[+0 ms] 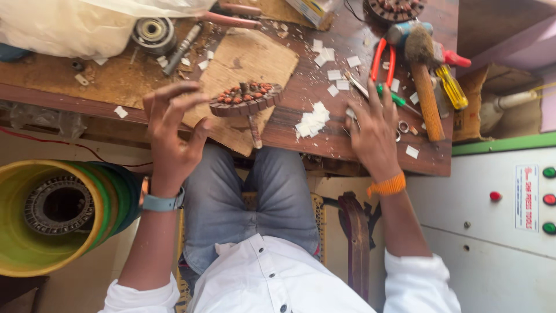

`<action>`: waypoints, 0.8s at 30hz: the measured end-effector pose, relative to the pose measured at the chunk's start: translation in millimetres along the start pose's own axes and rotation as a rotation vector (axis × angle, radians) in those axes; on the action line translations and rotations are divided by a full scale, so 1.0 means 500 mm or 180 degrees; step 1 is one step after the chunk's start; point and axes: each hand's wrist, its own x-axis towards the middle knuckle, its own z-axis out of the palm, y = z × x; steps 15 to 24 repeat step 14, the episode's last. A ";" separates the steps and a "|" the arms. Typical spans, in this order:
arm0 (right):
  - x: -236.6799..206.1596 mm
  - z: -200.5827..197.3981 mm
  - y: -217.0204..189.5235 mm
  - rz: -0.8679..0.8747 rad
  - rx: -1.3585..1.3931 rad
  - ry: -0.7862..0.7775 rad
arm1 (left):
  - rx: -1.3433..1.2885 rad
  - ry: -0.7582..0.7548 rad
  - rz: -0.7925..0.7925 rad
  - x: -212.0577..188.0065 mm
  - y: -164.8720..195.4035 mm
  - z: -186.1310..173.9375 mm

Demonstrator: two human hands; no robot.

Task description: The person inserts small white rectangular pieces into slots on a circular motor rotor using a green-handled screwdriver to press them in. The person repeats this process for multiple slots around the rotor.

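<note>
A round motor stator (245, 98) with copper windings stands tilted on a piece of brown cardboard (246, 61) on the wooden workbench (116, 81). My left hand (171, 130) hovers just left of the stator, fingers spread, holding nothing. My right hand (373, 130) lies flat on the bench near its front edge, fingers apart, touching small metal rings (403, 126) and a thin metal tool (360, 87). A pile of small white paper slips (313, 120) sits between the stator and my right hand.
Red-handled pliers (381, 61), a wooden-handled hammer (425, 87) and a yellow screwdriver (452, 87) lie at the right. A bearing (153, 32) and plastic bag (69, 26) sit at the back left. A yellow-green tub (17, 232) holding a stator core stands on the floor.
</note>
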 end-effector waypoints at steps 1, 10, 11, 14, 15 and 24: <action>-0.027 -0.009 -0.007 -0.0042 0.0054 -0.0036 | 0.0079 0.0112 -0.0006 -0.001 0.006 -0.009; 0.005 -0.008 -0.012 -0.0139 0.0230 0.0352 | -0.1202 0.0240 0.1428 0.074 0.196 -0.088; 0.033 0.000 -0.013 -0.0222 0.0220 0.0436 | -0.1177 0.0356 0.1661 0.079 0.224 -0.103; 0.071 0.021 -0.015 -0.0162 -0.0062 0.0219 | -0.1717 0.0864 0.1586 0.058 0.304 -0.111; 0.071 0.021 -0.015 -0.0162 -0.0062 0.0219 | -0.1717 0.0864 0.1586 0.058 0.304 -0.111; 0.071 0.021 -0.015 -0.0162 -0.0062 0.0219 | -0.1717 0.0864 0.1586 0.058 0.304 -0.111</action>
